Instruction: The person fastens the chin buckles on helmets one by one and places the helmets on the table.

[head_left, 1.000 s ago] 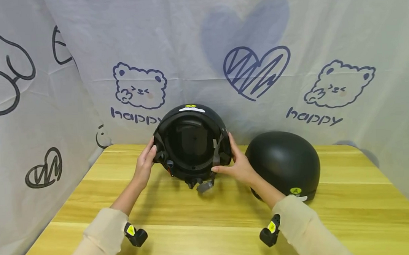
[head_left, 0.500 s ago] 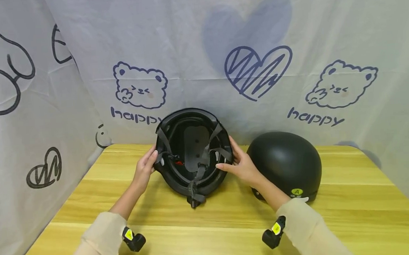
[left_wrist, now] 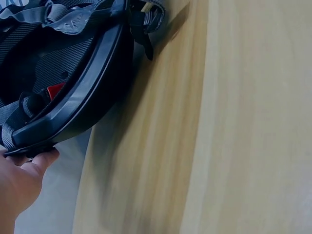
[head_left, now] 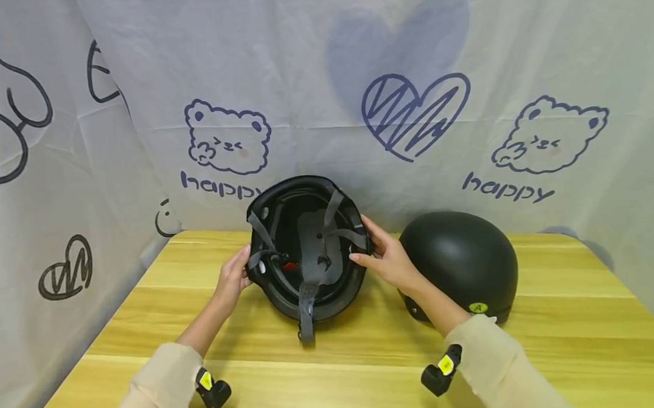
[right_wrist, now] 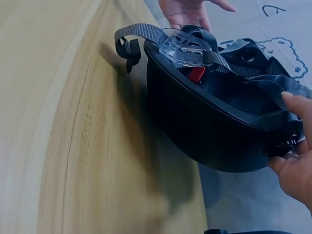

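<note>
A black helmet (head_left: 320, 244) is held up at the back of the table, its open underside with dark padding facing me. Grey straps (head_left: 307, 308) hang over its lower rim, and a red tab (right_wrist: 197, 74) shows inside in the right wrist view. My left hand (head_left: 234, 278) holds the helmet's left side; its thumb lies against the shell in the left wrist view. On the opposite side my right hand (head_left: 390, 262) grips the rim, thumb on the near edge and fingers behind. Just right of that hand, a second black helmet (head_left: 458, 259) sits dome up.
Both helmets are over a wooden table (head_left: 269, 377). Behind it hangs a white cloth (head_left: 311, 95) printed with hearts and bears. Black wrist cameras (head_left: 213, 391) sit at both sleeves. The right forearm passes in front of the second helmet.
Between my hands the first helmet has rolled, tipping its inside and straps into fuller view and its top label out of sight. It now leans slightly sideways. The second helmet stays on the table.
</note>
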A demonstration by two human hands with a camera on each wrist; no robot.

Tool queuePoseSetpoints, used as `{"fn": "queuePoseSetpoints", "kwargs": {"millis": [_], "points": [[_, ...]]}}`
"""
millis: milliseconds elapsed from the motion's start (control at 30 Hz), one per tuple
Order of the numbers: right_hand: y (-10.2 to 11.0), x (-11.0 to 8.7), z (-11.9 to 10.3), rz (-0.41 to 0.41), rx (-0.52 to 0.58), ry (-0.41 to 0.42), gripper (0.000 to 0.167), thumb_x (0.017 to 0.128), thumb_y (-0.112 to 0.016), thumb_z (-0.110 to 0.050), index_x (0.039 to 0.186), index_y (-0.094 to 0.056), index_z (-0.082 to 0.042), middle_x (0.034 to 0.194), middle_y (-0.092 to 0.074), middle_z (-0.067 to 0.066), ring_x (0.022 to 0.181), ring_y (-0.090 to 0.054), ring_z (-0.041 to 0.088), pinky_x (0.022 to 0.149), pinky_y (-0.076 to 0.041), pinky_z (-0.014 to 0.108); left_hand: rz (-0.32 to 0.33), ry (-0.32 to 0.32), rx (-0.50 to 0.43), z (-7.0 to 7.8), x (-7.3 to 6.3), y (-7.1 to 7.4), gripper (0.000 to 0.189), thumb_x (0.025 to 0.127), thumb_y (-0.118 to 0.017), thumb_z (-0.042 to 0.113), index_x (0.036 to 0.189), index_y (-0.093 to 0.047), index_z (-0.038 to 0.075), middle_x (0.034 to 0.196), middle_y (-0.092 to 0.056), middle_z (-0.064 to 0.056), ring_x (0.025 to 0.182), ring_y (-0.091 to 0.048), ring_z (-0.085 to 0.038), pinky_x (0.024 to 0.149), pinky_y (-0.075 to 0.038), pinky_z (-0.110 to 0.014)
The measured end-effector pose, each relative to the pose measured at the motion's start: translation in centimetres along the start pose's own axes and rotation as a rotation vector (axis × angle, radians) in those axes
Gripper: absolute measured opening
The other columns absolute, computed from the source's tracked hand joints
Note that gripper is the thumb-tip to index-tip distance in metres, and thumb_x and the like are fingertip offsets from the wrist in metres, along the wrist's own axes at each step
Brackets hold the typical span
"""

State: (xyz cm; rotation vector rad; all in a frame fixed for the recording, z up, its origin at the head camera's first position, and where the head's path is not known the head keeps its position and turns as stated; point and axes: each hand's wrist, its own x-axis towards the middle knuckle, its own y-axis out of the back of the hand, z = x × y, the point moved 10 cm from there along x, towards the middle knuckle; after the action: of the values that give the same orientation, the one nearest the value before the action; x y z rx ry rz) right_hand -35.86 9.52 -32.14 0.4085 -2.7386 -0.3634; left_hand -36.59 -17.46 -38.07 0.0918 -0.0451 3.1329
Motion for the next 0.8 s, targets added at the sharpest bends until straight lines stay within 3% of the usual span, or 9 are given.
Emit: {"fn": "queuePoseSetpoints", "kwargs": {"millis": [167,267,367,533,600,700,800], "points": [[-0.2,0.1,-1.1,0.002,-0.068,0.043,0.074,0.086,-0.063,-0.004,0.148,-0.021,-0.005,0.145,-0.036,0.021,0.124,-0.047,0.037,0.098,-0.043,0.048,0.022,0.024,-0.115,-0.4,-0.2,0.0,0.053,0.098,-0.034,0.029,0.137,-0.035,-0.006,0.098,-0.059,0.009,0.082,-0.059,0.0,0.072,-0.05,-0.017],[-0.2,0.2,-1.6,0.01,-0.087,0.046,0.072,0.086,-0.064,-0.006,0.147,-0.024,-0.004,0.145,-0.036,0.021,0.123,-0.049,0.037,0.096,-0.045,0.048,0.028,0.043,-0.15,-0.9,-0.4,0.0,0.043,0.097,-0.036,0.029,0.125,-0.044,-0.003,0.086,-0.059,0.012,0.078,-0.059,-0.003,0.068,-0.049,-0.018],[-0.1,0.4,-1.9,0.019,-0.108,0.04,0.071,0.086,-0.065,-0.007,0.146,-0.028,-0.006,0.147,-0.035,0.019,0.123,-0.049,0.036,0.096,-0.045,0.048,0.035,0.06,-0.155,-1.4,-0.6,-0.1,0.034,0.097,-0.037,0.029,0.113,-0.047,0.001,0.084,-0.059,0.011,0.076,-0.059,-0.004,0.066,-0.049,-0.019],[-0.4,0.7,-2.5,0.017,-0.148,0.039,0.071,0.084,-0.067,-0.005,0.145,-0.031,-0.006,0.15,-0.028,0.017,0.126,-0.046,0.036,0.101,-0.041,0.048,0.024,0.08,-0.153,-2.1,-0.9,-0.4,0.046,0.098,-0.035,0.028,0.125,-0.04,-0.008,0.092,-0.057,0.01,0.079,-0.059,-0.003,0.069,-0.05,-0.019],[-0.6,0.8,-2.8,0.022,-0.155,0.049,0.07,0.083,-0.067,-0.003,0.144,-0.032,-0.005,0.15,-0.028,0.017,0.126,-0.045,0.036,0.101,-0.04,0.048,0.01,0.083,-0.131,-2.2,-0.9,-0.5,0.051,0.098,-0.034,0.026,0.133,-0.034,-0.011,0.102,-0.057,0.003,0.082,-0.059,-0.003,0.072,-0.05,-0.019],[-0.8,0.9,-3.4,0.036,-0.172,0.069,0.069,0.082,-0.067,-0.002,0.143,-0.035,-0.004,0.149,-0.03,0.019,0.125,-0.046,0.036,0.1,-0.042,0.047,-0.007,0.092,-0.023,-2.5,-0.8,-0.3,0.057,0.099,-0.033,0.028,0.142,-0.025,-0.008,0.125,-0.053,-0.015,0.093,-0.059,-0.007,0.077,-0.049,-0.019],[-1.1,1.1,-3.9,0.044,-0.194,0.085,0.068,0.082,-0.068,-0.003,0.142,-0.036,-0.003,0.147,-0.033,0.02,0.124,-0.048,0.036,0.098,-0.044,0.045,-0.016,0.104,0.123,-2.8,-0.6,0.2,0.061,0.098,-0.034,0.033,0.145,-0.021,-0.004,0.145,-0.034,-0.023,0.114,-0.051,-0.017,0.085,-0.046,-0.02]]}}
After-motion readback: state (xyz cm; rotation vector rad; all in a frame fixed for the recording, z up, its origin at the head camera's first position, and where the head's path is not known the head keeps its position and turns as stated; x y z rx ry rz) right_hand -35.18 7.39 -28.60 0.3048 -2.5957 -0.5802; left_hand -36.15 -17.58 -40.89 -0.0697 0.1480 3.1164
